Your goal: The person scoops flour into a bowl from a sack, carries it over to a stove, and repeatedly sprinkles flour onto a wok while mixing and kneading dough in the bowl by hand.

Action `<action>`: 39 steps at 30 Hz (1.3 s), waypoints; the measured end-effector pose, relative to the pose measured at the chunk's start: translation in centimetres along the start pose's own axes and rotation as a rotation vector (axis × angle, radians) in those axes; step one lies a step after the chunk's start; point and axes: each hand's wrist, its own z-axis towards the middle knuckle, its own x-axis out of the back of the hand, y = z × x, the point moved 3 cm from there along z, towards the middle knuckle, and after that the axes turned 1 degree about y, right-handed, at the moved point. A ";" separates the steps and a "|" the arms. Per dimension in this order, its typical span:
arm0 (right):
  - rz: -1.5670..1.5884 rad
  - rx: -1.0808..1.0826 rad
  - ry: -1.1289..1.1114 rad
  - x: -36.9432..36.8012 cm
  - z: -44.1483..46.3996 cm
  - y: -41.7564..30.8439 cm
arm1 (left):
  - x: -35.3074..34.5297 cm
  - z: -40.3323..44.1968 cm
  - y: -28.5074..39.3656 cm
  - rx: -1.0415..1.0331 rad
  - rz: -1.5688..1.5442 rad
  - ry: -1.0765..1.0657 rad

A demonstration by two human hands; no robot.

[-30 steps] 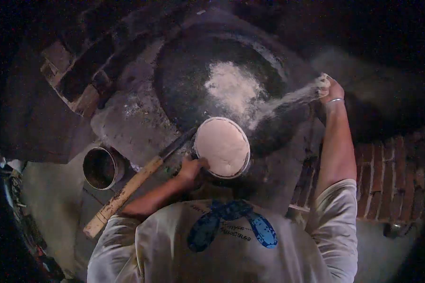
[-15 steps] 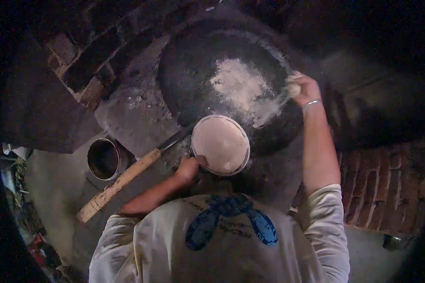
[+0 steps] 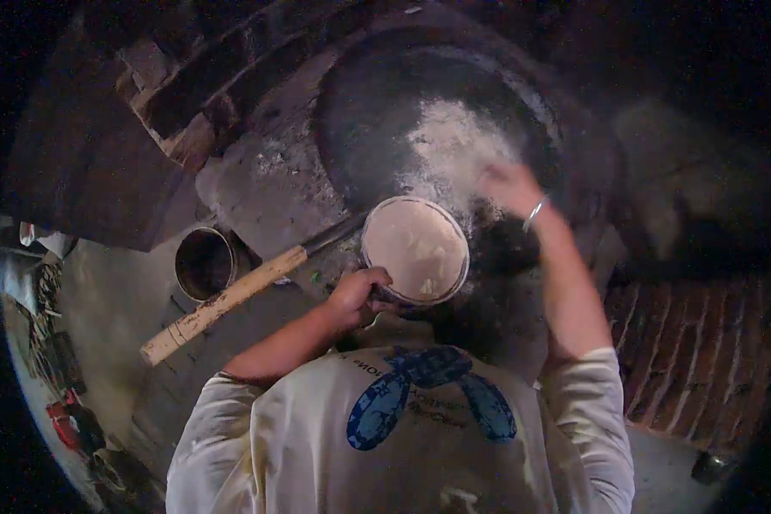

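Observation:
My left hand [image 3: 361, 291] grips the near-left rim of a round bowl [image 3: 370, 238], its thumb over the edge. Pale powder [image 3: 415, 248], looking like flour, fills the bowl almost level. Beyond it lies a big dark wok-like pan [image 3: 360, 128] with a loose patch of the same pale powder [image 3: 458, 141] spread inside. Over the right side of that patch is my right hand [image 3: 510, 187], a metal bangle [image 3: 535, 212] at its wrist. Motion smears its fingers, so I cannot make out whether they hold anything.
A long tool with a wooden handle [image 3: 227, 304] lies left of the bowl, its dark end reaching toward the pan. Beside it stands a dark round pot [image 3: 206, 263]. Brickwork [image 3: 694, 360] rises at the right, and more bricks [image 3: 188, 141] sit at the upper left.
My right hand has moved from the pan's right rim, where it held something pale, inward and down over the powder. My left hand still holds the bowl. The whole view has shifted slightly.

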 end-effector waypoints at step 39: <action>1.356 -0.335 0.396 3.6 32.0 -14.1 | 11.9 -0.6 8.7 -0.289 0.676 0.072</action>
